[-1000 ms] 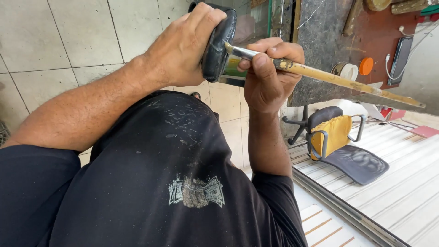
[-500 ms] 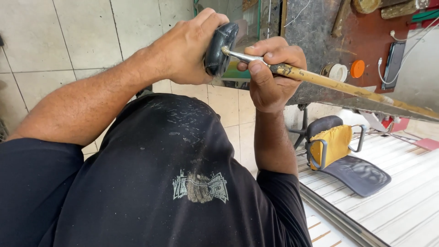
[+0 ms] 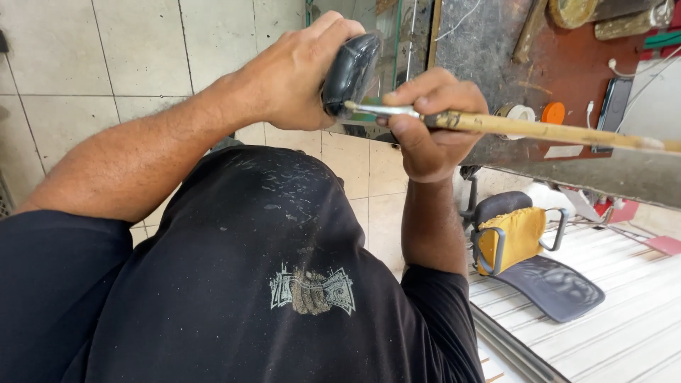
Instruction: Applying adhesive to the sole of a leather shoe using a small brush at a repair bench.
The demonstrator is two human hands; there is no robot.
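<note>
Not much in the way of packaging here, but up at about 2 o'clock there's a white roll of tape and a round orange lid sitting side by side on the dark grimy bench, with a pale rectangular label stuck on the bench edge just below them. Further right a dark flat phone-like thing leans there with a white cable next to it.

Going left to right: the left hand comes in from 9 o'clock, forearm stretched across the tiled floor, fingers wrapped tight around the black tape measure case near 12 o'clock. Just beside it, the right hand is closed into a narrow pinch, thumb and forefinger clamped on the yellow tape blade right where it leaves the case. The blade runs out straight toward 3 o'clock and off the edge, crossing in front of the bench.

The person's black dusty shirt fills the whole lower middle and blocks the floor below the hands. At 4 o'clock there's a small chair with a yellow backrest and a dark seat, standing on pale ribbed panels.
</note>
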